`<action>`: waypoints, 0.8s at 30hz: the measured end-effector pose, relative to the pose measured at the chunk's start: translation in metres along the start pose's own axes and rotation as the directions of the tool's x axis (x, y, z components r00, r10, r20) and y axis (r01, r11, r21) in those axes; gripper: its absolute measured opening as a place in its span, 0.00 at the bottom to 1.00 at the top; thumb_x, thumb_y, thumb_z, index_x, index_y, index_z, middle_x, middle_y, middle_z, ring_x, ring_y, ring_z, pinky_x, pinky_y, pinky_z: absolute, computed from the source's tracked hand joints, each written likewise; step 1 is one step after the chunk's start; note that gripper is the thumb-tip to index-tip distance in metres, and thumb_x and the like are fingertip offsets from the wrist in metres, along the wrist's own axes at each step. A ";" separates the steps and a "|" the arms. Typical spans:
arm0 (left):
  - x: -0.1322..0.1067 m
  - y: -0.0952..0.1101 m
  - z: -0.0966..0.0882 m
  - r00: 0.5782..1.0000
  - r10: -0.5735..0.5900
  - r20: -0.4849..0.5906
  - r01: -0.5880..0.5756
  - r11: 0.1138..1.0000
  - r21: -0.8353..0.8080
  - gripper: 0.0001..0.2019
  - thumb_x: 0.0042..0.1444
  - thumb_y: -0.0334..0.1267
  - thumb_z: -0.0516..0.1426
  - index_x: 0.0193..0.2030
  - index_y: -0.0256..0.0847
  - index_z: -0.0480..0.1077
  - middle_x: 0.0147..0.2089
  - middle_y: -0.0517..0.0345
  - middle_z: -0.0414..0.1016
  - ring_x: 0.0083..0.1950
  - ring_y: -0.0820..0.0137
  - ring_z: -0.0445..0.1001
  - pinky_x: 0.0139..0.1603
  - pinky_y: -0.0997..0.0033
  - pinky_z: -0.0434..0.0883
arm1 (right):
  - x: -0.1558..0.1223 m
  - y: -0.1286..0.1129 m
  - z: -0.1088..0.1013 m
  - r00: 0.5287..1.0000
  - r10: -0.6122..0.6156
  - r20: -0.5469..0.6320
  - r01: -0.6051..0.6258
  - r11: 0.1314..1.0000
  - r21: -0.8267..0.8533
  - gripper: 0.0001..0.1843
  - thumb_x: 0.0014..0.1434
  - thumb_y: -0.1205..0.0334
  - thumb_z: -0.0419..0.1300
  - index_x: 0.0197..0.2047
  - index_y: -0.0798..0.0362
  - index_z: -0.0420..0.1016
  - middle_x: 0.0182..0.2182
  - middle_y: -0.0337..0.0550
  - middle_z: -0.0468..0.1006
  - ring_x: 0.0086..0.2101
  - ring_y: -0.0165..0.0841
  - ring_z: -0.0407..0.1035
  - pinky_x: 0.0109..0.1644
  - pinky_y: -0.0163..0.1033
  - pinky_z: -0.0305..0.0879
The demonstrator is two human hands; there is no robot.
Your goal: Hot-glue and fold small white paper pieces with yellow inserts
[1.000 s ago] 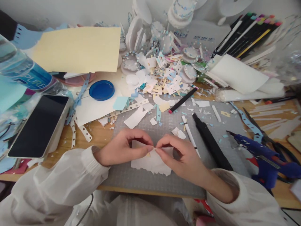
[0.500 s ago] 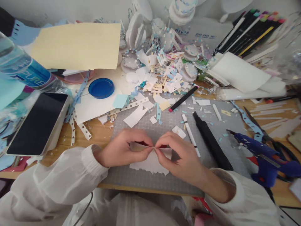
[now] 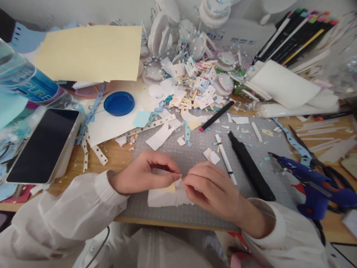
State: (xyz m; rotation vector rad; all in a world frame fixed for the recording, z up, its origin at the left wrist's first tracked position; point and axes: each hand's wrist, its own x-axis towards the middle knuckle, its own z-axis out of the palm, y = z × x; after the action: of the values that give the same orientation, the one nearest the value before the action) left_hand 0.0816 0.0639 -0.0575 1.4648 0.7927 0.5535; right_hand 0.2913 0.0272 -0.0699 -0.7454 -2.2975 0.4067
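A white sheet of paper with a ragged lower edge lies on the grey cutting mat, partly beneath both hands. My left hand is closed in a pinch, a small white tip of paper showing between thumb and forefinger. A small pale yellow piece shows below the left thumb, over the sheet. Just to the right, my right hand has its fingers curled together, fingertips almost meeting the left ones at the paper. What the right fingertips hold is hidden.
Right of my hands lie a white marker, a black marker-like stick, a blue glue gun and scissors. Paper scraps are heaped behind. On the left are a phone, a blue lid and a water bottle.
Both hands pinched the paper fingertip to fingertip before. Now my right fingers have curled and come slightly apart from the left. The sheet has shifted left, and the yellow piece has come into sight.
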 end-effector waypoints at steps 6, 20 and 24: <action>0.001 -0.001 -0.004 0.995 -0.099 -0.022 0.098 0.992 -0.075 0.07 0.53 0.37 0.60 0.30 0.35 0.75 0.28 0.57 0.77 0.28 0.74 0.72 0.29 0.79 0.70 | -0.001 -0.002 -0.003 1.000 0.029 -0.011 -0.028 0.996 0.085 0.14 0.59 0.72 0.56 0.47 0.50 0.68 0.36 0.42 0.77 0.39 0.34 0.71 0.43 0.42 0.71; -0.001 -0.003 -0.006 0.998 -0.060 -0.031 0.059 0.998 -0.022 0.04 0.52 0.34 0.62 0.32 0.36 0.78 0.26 0.60 0.76 0.27 0.77 0.69 0.27 0.82 0.64 | 0.006 -0.003 -0.002 0.878 0.465 0.113 -0.469 0.790 0.396 0.05 0.59 0.64 0.60 0.38 0.49 0.67 0.32 0.37 0.70 0.33 0.29 0.66 0.34 0.36 0.64; -0.001 -0.002 -0.005 0.996 -0.073 -0.048 0.072 0.997 -0.027 0.04 0.52 0.34 0.63 0.32 0.35 0.78 0.27 0.59 0.77 0.27 0.77 0.69 0.27 0.82 0.65 | 0.008 -0.004 -0.001 0.904 0.423 0.060 -0.408 0.812 0.419 0.05 0.60 0.70 0.58 0.35 0.50 0.68 0.30 0.36 0.71 0.32 0.28 0.66 0.33 0.34 0.63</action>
State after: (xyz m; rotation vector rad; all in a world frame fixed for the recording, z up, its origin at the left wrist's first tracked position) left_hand 0.0764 0.0662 -0.0589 1.3984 0.8712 0.5442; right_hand 0.2860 0.0292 -0.0636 -1.0141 -1.8948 1.0483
